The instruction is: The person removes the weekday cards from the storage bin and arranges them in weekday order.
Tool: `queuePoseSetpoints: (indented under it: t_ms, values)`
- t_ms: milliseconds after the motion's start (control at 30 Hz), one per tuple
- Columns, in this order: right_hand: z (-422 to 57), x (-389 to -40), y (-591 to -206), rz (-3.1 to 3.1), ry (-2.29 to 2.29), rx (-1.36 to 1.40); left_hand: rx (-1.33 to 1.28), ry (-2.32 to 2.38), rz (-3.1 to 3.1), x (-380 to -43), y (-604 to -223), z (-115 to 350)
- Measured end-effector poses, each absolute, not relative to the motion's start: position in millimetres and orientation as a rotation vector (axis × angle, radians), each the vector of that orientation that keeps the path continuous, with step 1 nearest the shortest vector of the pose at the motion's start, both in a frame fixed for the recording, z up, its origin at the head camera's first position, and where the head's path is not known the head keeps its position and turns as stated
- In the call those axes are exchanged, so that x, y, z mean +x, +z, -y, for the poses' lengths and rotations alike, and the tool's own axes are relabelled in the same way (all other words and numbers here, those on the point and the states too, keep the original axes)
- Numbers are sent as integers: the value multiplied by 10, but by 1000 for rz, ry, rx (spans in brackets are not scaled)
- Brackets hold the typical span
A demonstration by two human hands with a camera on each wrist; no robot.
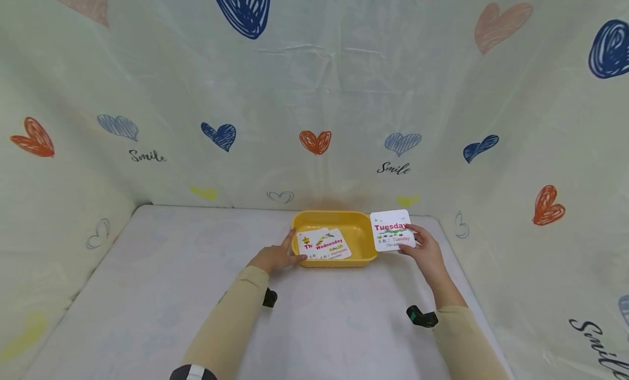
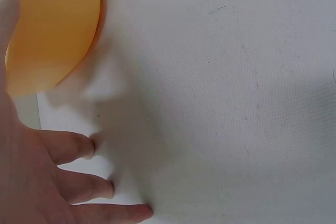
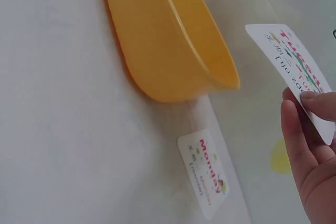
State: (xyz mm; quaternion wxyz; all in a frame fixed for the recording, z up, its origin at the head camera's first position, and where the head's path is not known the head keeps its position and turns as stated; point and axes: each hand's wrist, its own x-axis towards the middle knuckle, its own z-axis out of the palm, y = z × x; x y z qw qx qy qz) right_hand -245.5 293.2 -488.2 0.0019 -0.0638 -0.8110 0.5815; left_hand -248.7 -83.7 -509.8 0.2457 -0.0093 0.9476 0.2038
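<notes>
The person has on long sleeves the colour of pale sand. The left sleeve (image 1: 226, 325) goes down to the wrist, where its end looks a bit creased. The right sleeve (image 1: 467, 347) is the same plain colour and stops a little before the wrist. The left hand (image 1: 277, 257) and the right hand (image 1: 426, 254) are both bare. By the right wrist is a little black gadget (image 1: 421, 317), bent like an elbow, with a small green bit on it. A small black block (image 1: 270, 298) peeks out by the left wrist, partly hidden. A black and white patch (image 1: 194, 372) with a curved top shows lower on the left arm, cut off by the edge.
</notes>
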Motion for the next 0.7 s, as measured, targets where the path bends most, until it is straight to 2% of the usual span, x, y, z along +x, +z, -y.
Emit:
queuePoseSetpoints:
  t_ms: [700]
  values:
    - [-3259, -2280, -5174, 2302, 1993, -478, 1, 567, -2593, -2516, -5154, 871]
